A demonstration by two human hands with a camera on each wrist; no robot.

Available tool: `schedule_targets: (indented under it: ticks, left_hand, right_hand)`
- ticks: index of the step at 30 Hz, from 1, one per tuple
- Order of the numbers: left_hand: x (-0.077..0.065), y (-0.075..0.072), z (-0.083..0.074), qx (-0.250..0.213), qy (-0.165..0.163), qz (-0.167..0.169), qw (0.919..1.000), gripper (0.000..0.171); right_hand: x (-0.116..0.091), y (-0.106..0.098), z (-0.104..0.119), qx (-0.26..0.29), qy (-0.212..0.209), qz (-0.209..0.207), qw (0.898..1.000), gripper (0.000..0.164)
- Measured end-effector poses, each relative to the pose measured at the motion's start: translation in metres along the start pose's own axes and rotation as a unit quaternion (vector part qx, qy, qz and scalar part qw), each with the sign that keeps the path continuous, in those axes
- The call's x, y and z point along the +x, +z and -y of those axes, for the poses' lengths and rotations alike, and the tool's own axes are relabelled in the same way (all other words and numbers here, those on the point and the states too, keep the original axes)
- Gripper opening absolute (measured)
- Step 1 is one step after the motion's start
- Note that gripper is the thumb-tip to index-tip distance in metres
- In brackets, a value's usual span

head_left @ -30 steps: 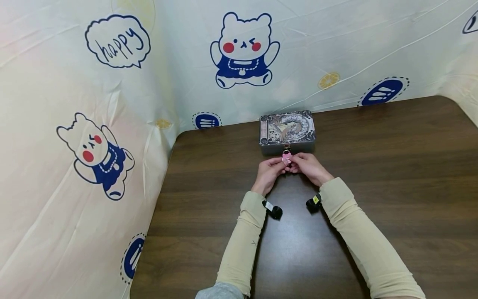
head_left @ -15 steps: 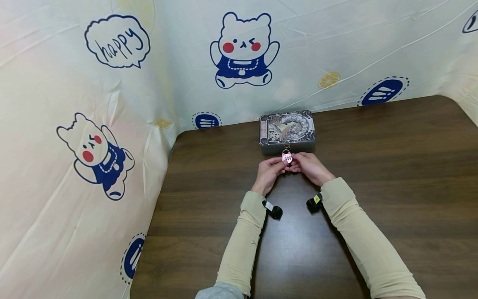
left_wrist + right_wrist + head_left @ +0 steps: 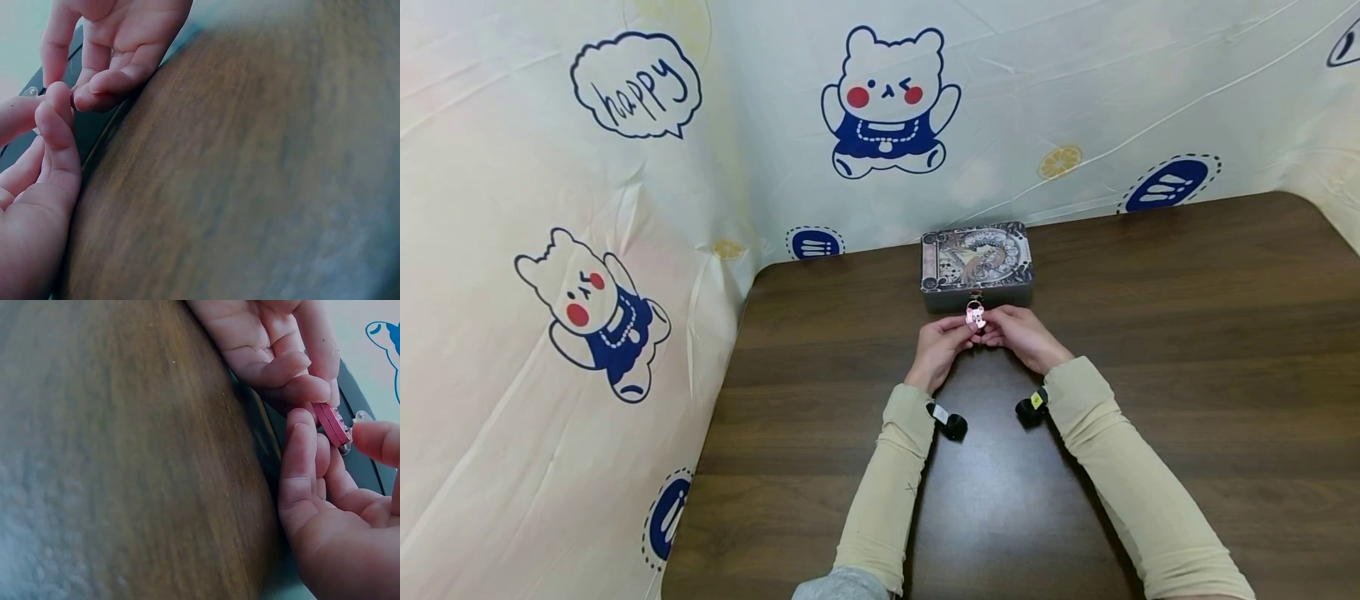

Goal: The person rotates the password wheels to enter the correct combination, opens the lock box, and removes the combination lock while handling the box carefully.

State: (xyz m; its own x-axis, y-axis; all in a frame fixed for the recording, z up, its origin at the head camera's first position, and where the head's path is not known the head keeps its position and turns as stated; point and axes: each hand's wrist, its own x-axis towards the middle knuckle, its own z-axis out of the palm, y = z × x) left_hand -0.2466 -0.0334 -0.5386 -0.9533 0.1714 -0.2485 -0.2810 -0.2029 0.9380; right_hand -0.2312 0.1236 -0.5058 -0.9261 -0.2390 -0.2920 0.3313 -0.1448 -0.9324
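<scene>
A small pink padlock (image 3: pixel 976 317) with a row of number dials hangs by its shackle from the metal clasp (image 3: pixel 975 296) on the front of a dark tin box (image 3: pixel 977 260). My left hand (image 3: pixel 935 352) pinches the padlock from the left side. From the other side, my right hand (image 3: pixel 1024 337) holds it between curled fingers and thumb. In the right wrist view, the padlock's reddish edge (image 3: pixel 331 425) and dials show between both hands' fingertips. Fingers hide the padlock in the left wrist view, where the box front (image 3: pixel 97 128) shows behind them.
The box stands near the back edge of a brown wooden table (image 3: pixel 1180 350), close to a pale curtain (image 3: pixel 1015 100) printed with cartoon bears. Another stretch of curtain runs along the left edge. Each wrist wears a small black camera.
The padlock has tilted a little between the fingers, so its front face catches the light differently and looks paler than a second ago. Both hands and the box keep nearly the same place.
</scene>
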Motion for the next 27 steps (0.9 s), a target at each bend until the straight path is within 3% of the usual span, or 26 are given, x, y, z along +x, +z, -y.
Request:
schedule_targets:
  ticks: [16, 27]
  left_hand:
    - [0.0009, 0.0044, -0.0033, -0.004, -0.008, -0.025, 0.9996, 0.017]
    - [0.0002, 0.0073, -0.0055, 0.012, -0.016, -0.025, 0.9995, 0.018]
  right_hand:
    - [-0.0003, -0.0008, -0.0036, 0.002, -0.010, -0.008, 1.000, 0.022]
    - [0.0013, -0.0022, -0.0056, -0.002, -0.010, -0.008, 1.000, 0.025]
